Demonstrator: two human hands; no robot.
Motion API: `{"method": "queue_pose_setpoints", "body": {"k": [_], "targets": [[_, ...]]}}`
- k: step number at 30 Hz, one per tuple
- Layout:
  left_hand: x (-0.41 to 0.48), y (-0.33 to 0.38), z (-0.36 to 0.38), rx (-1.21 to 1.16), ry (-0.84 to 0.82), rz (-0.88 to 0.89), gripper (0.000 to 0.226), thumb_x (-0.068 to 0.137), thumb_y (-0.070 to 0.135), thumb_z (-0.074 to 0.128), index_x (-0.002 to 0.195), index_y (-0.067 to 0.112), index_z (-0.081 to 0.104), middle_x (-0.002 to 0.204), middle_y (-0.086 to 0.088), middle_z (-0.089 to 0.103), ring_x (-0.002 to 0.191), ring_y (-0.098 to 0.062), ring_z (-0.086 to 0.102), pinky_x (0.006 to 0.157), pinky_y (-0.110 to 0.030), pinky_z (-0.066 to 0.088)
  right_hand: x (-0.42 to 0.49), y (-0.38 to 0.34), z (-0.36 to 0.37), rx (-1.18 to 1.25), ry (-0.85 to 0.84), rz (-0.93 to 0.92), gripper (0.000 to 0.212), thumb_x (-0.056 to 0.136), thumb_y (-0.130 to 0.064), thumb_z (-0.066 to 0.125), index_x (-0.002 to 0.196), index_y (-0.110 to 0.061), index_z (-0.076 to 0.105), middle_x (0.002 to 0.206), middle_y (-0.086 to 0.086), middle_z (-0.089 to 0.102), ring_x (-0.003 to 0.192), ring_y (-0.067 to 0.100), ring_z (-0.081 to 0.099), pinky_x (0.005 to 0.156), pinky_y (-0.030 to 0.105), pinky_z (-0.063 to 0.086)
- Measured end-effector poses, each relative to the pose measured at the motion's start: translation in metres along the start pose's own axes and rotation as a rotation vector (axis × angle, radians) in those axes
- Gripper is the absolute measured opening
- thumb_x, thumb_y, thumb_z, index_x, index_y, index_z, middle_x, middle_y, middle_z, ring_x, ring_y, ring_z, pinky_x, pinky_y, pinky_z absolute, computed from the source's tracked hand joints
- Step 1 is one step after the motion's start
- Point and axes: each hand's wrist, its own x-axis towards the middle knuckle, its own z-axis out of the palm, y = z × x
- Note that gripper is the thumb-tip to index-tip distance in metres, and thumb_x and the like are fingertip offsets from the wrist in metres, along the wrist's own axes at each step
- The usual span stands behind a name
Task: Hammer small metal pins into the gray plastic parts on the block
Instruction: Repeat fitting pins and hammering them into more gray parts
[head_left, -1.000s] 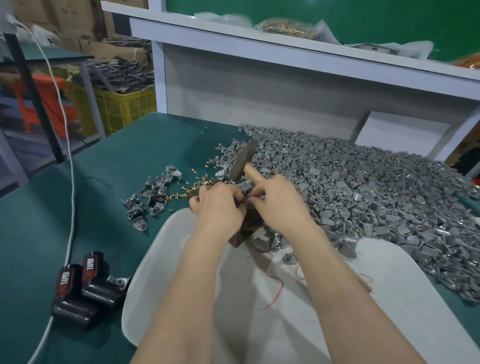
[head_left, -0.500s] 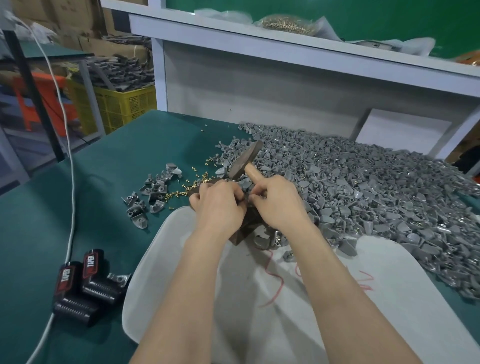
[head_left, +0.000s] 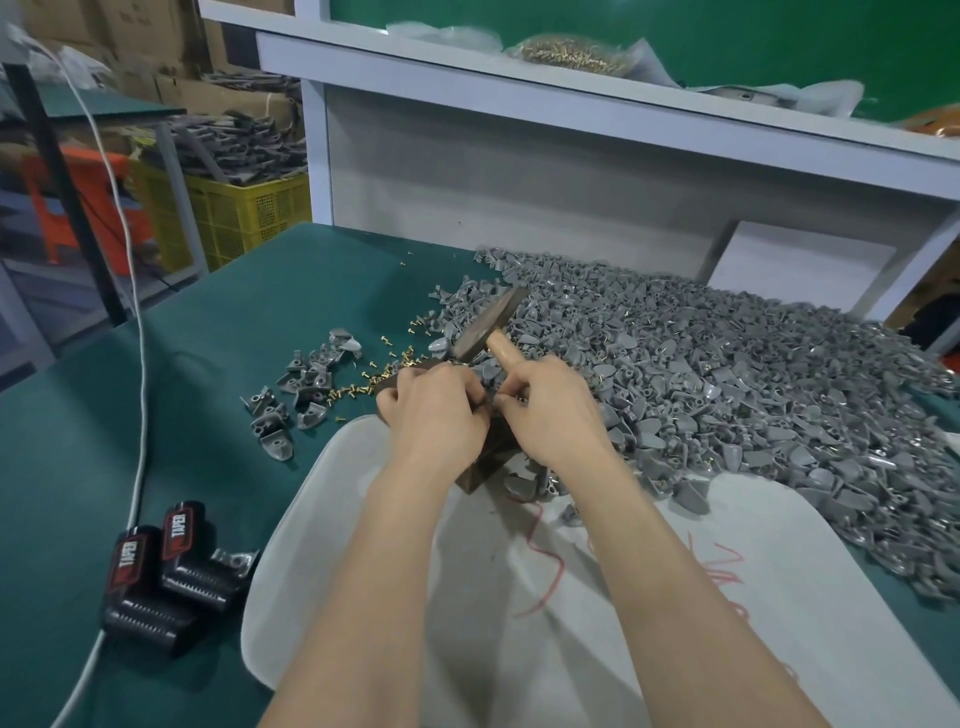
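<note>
A dark brown block (head_left: 485, 462) stands on the green table under both hands. My left hand (head_left: 436, 415) curls over the top of the block, its fingertips pinching something small that I cannot make out. My right hand (head_left: 550, 410) grips a hammer, index finger stretched along it, and the dark hammer head (head_left: 491, 325) tilts up over the block. A huge pile of gray plastic parts (head_left: 727, 374) fills the right of the table. Small brass pins (head_left: 374, 376) lie scattered left of the block.
A small heap of gray parts (head_left: 301, 395) lies at the left. A white bag (head_left: 519, 597) spreads across the near table. Two black-and-red tape rolls (head_left: 161, 577) and a white cable (head_left: 132, 322) sit at the left. A shelf (head_left: 571, 88) with a bag of pins runs behind.
The hammer head has shifted slightly; both hands stay together over the block.
</note>
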Motion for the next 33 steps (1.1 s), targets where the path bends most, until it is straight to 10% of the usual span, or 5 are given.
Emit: {"method": "queue_pose_setpoints", "body": {"k": [5, 10, 16, 21, 33], "targets": [[-0.001, 0.0, -0.001, -0.014, 0.021, -0.007, 0.014, 0.085, 0.025, 0.06, 0.074, 0.03, 0.056, 0.086, 0.01, 0.052, 0.11, -0.026, 0.04, 0.079, -0.033, 0.018, -0.001, 0.008, -0.011, 0.177, -0.025, 0.006, 0.019, 0.09, -0.025, 0.06, 0.106, -0.031, 0.068, 0.116, -0.002, 0.063, 0.089, 0.015, 0.065, 0.074, 0.034, 0.055], [-0.001, 0.002, -0.002, 0.001, 0.038, -0.026, 0.019, 0.085, 0.021, 0.062, 0.07, 0.028, 0.056, 0.092, 0.006, 0.057, 0.107, -0.026, 0.041, 0.079, -0.033, 0.019, -0.014, 0.023, -0.038, 0.174, 0.128, 0.004, 0.056, 0.095, -0.019, 0.051, 0.141, -0.041, 0.03, 0.11, -0.001, 0.063, 0.072, 0.009, 0.063, 0.065, 0.034, 0.057], [-0.002, 0.002, -0.002, -0.013, 0.059, -0.028, 0.021, 0.086, 0.018, 0.062, 0.068, 0.029, 0.057, 0.08, 0.013, 0.052, 0.107, -0.025, 0.042, 0.079, -0.031, 0.018, -0.04, 0.022, -0.042, 0.045, 0.375, -0.049, 0.046, 0.095, -0.027, 0.051, 0.137, -0.041, 0.041, 0.113, -0.009, 0.062, 0.085, 0.01, 0.054, 0.074, 0.026, 0.044], [-0.001, 0.002, -0.001, 0.029, 0.05, -0.017, 0.014, 0.085, 0.018, 0.06, 0.077, 0.025, 0.067, 0.09, 0.007, 0.063, 0.108, -0.026, 0.043, 0.08, -0.033, 0.019, -0.053, 0.019, -0.042, -0.141, 0.138, -0.113, 0.044, 0.096, -0.03, 0.049, 0.135, -0.048, 0.04, 0.117, -0.013, 0.06, 0.091, 0.014, 0.061, 0.078, 0.034, 0.053], [-0.001, 0.001, -0.001, -0.002, 0.061, -0.037, 0.012, 0.085, 0.018, 0.062, 0.075, 0.023, 0.065, 0.082, 0.01, 0.058, 0.108, -0.024, 0.044, 0.078, -0.031, 0.017, -0.054, 0.018, -0.039, 0.012, 0.338, -0.109, 0.041, 0.097, -0.028, 0.046, 0.133, -0.047, 0.044, 0.103, -0.01, 0.06, 0.085, 0.015, 0.06, 0.069, 0.03, 0.049]]}}
